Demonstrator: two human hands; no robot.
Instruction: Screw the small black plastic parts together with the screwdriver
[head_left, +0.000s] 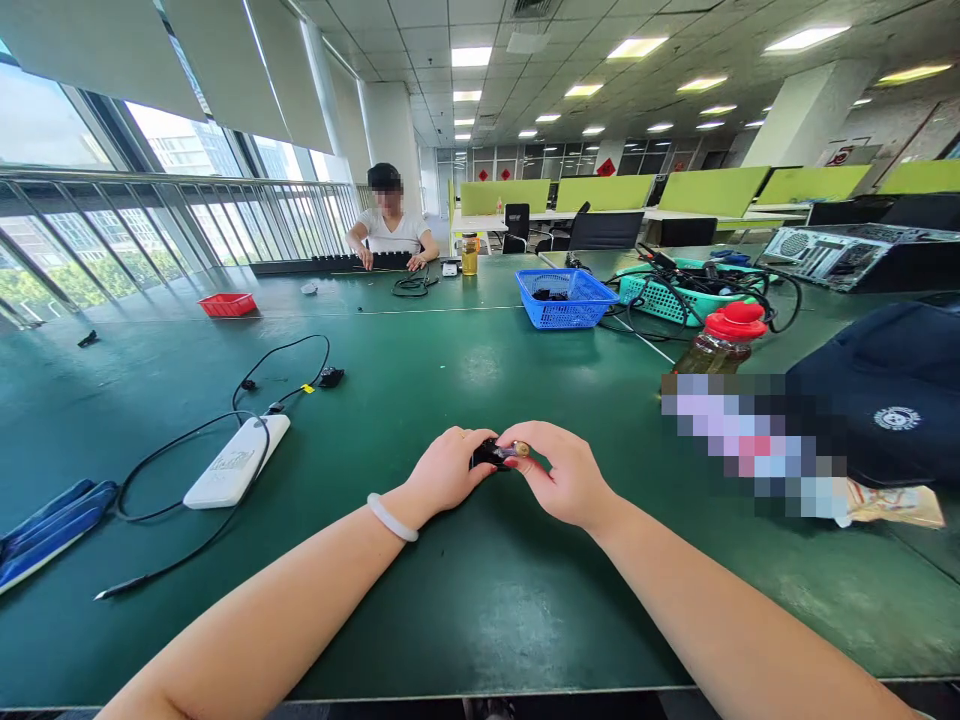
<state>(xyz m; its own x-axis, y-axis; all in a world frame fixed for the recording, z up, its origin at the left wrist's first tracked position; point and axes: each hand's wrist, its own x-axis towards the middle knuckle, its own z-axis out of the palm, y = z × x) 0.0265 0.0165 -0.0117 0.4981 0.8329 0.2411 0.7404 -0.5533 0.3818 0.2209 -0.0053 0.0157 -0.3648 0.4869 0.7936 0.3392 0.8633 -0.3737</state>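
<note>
Just over the green table (480,620), my two hands meet in front of me. My left hand (448,468), with a pale bangle (392,518) on the wrist, is closed on a small black part (486,455). The fingers of my right hand (564,474) pinch a short slim piece with a round, brassy end (519,450), held against the black part. Fingers cover much of both items, so their exact kind cannot be made out.
At left lie a white oblong box (236,465) with black cables and blue gloves (56,525). Further off are a red tray (227,304), a blue basket (566,300) and a green basket of cables (660,293). A red-capped bottle (724,340) and dark cap (885,390) sit right. Another person (390,230) works opposite.
</note>
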